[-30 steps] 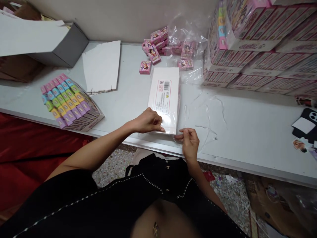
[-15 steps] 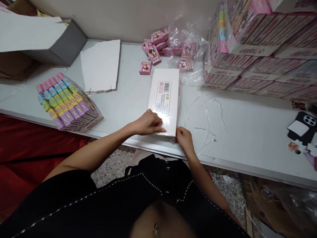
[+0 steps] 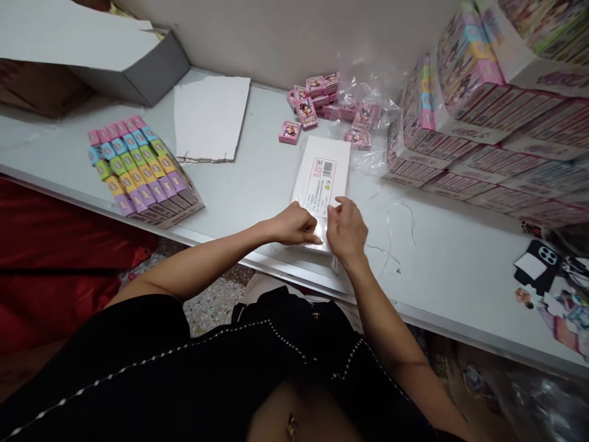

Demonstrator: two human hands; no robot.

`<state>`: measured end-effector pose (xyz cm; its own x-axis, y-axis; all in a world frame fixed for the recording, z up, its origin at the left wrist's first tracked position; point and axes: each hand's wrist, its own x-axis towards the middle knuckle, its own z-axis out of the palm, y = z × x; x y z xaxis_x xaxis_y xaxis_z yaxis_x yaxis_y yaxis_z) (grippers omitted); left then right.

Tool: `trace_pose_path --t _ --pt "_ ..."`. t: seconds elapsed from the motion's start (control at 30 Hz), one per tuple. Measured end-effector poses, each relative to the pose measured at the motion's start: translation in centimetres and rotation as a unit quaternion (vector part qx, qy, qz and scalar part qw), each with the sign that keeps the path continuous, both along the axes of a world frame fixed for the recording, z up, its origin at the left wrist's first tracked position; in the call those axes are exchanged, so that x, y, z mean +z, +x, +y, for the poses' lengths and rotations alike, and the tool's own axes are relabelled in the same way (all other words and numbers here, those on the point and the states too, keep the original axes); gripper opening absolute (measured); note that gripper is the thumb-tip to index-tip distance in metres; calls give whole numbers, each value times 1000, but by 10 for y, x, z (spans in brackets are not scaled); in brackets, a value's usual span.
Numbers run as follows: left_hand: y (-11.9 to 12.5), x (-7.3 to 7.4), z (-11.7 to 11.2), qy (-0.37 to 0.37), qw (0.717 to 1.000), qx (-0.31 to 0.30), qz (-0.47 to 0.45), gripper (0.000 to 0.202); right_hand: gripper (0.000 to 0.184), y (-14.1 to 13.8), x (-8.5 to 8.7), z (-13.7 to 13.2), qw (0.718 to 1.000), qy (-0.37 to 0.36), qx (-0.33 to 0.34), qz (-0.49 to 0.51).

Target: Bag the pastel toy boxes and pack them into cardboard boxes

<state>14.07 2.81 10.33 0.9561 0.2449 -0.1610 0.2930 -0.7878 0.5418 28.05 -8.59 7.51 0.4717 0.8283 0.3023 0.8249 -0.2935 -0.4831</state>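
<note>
Single head-worn view, facing forward and down, over the black top (image 3: 138, 362), close above the left hand (image 3: 294, 224), right hand (image 3: 347, 230) and white table (image 3: 257, 190)

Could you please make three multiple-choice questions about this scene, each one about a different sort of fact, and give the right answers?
1. Where is the stack of pastel boxes?
A. Inside a grey carton
B. On the white table, left of the wrapped white packet
C. On the floor

2. What colour is the small loose box behind the packet?
A. Green
B. Black
C. Pink

3. What is the right hand doing?
A. Holding a pink box
B. Touching the packet with its fingers
C. Lying flat on the bare table

Answers:
1. B, because the stack lies on the tabletop, left of the packet.
2. C, because its sides show pink.
3. B, because its fingers are on the packet's near part and hold no box.
</note>
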Motion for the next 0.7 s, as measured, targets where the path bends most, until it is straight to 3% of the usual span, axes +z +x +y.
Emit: trace_pose_path --t 0.17,0.3,0.43,0.53,0.7 --pt "-6 15 1 24 999 14 32 37 35 -14 -5 20 993 -59 45 -90" --pt "-44 28 7 15 995 88 44 37 38 -10 -6 17 993 -60 45 -89" --pt "-94 13 2 -80 984 133 -84 30 38 -12 -6 17 994 -45 46 -86" --pt "-115 -11 -11 -200 932 190 -233 21 37 -14 -6 17 995 -37 42 -84" --pt "-121 -46 -27 -421 796 306 -310 26 37 -15 -5 17 995 -31 37 -86"
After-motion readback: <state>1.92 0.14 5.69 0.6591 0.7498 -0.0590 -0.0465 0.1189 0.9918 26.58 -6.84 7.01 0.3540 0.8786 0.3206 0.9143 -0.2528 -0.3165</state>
